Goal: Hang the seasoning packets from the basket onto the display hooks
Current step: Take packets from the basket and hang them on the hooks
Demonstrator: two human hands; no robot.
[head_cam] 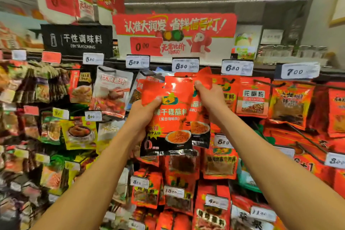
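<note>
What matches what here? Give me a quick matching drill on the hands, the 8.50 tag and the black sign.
Things:
1. left hand
2. right hand
3. 8.50 price tag
4. Dry Seasoning sign

States:
A. black, upper left
B. pinches the top of a red packet
C. above the held packets
D. grips the front packet by its left edge

Pairs: 1-D, 2-B, 3-C, 4-A
</note>
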